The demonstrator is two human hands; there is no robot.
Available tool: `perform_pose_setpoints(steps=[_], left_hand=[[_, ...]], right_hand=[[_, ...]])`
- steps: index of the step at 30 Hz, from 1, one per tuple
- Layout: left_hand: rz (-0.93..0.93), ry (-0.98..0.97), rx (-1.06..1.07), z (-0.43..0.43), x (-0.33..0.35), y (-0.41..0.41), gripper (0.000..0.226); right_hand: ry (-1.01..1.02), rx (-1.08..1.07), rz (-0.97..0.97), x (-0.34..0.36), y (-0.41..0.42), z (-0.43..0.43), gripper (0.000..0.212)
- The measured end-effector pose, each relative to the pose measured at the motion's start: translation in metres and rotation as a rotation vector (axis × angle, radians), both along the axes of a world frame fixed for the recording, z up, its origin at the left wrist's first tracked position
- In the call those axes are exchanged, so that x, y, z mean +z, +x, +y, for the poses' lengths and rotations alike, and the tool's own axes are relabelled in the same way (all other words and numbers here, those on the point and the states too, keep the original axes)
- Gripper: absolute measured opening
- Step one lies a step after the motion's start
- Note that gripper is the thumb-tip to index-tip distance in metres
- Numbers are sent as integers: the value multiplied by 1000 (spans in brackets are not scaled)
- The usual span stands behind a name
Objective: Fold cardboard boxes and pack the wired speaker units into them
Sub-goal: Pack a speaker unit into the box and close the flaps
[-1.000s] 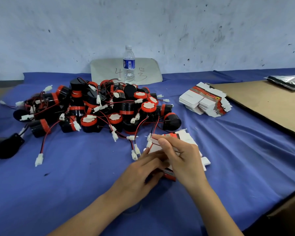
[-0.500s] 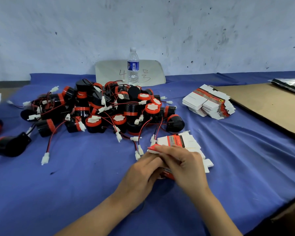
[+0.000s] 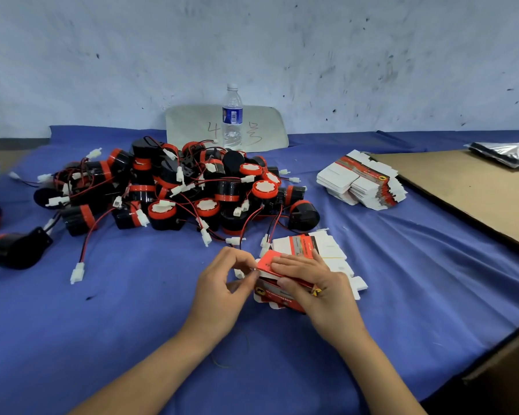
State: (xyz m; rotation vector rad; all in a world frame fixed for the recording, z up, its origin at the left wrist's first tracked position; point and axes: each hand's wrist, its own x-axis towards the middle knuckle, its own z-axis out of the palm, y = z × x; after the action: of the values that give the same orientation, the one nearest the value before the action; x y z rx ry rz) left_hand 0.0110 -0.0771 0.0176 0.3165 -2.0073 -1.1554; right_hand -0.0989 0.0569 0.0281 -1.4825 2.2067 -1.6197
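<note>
A small red and white cardboard box (image 3: 274, 290) stands on the blue cloth in front of me. My right hand (image 3: 315, 287) lies over its top and right side, fingers pressing its red flap. My left hand (image 3: 222, 287) pinches the box's left edge with thumb and fingers. Behind the box lies a short stack of flat box blanks (image 3: 315, 250). A big heap of black and red wired speaker units (image 3: 174, 190) with white connectors fills the middle of the table. A second, thicker stack of flat blanks (image 3: 361, 184) sits at the right.
A water bottle (image 3: 232, 116) stands at the back before a pale board (image 3: 192, 127). A brown cardboard sheet (image 3: 477, 193) covers the right side, with a silver bag (image 3: 510, 152) beyond it. Loose speaker units (image 3: 15, 250) lie at the left edge.
The box has gone from a half-flat blank to an upright shape under my hands. My right hand moved onto its top flap and my left hand shifted to its left edge.
</note>
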Motion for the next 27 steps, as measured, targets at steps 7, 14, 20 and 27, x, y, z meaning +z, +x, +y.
perform_pose_setpoints(steps=[7,14,20,27], left_hand=[[-37,67,-52,-1,0,1,29],[-60,45,-97,-5,0,2,25],[-61,-4,-96,-7,-1,3,24],[-27,-200,-43,-6,-1,4,33]], right_hand=[[-34,16,-59,-1,-2,1,39],[-27,49,-61,-2,-4,2,35],[-17,58,-40,-1,-5,3,30],[-12,60,38,-7,-9,3,23]])
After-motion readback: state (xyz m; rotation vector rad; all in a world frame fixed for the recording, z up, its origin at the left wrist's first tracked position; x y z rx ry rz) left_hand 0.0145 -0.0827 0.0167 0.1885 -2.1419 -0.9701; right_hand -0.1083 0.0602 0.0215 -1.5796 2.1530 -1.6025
